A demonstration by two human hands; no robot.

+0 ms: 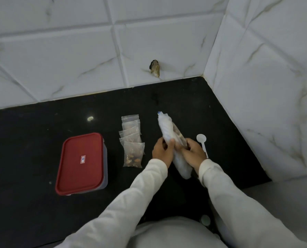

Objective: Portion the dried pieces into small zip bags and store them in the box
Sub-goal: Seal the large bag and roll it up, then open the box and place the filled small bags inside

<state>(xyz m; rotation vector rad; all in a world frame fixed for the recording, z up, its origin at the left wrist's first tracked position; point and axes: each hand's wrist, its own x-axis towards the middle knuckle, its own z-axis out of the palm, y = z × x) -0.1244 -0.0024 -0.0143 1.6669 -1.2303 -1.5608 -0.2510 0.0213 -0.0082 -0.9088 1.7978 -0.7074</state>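
White long sleeves (131, 194) enter from the bottom edge, both forearms angled toward centre-right of the black polished countertop (33, 140). Betw. the 2 hands a long rolled bag of white and clear plastic (167, 127) is held tilted, far end pointing to the wall, near end by the wrists; contact of near end w/ the counter can't be told. At the left hand (162, 149), fingers are wrapped round the bag's mid-section. At the right hand (193, 152), fingers are curled onto the bag's right side, where brown dried pieces (180, 138) are seen thru the clear film. Filled w/ brown pieces, small clear zip bags (132, 140) are laid in 1 overlapping row just left of the left hand, untouched. Further left, apart from the row, a rectangular plastic box with red lid (81, 162) is set, lid on. Just right of the right hand a white plastic spoon (202, 140) lies, bowl away from the person. Behind the counter, white marble-look wall tiles (59, 51) are seen; 1 brownish chipped spot (155, 68) is noted low on the wall.
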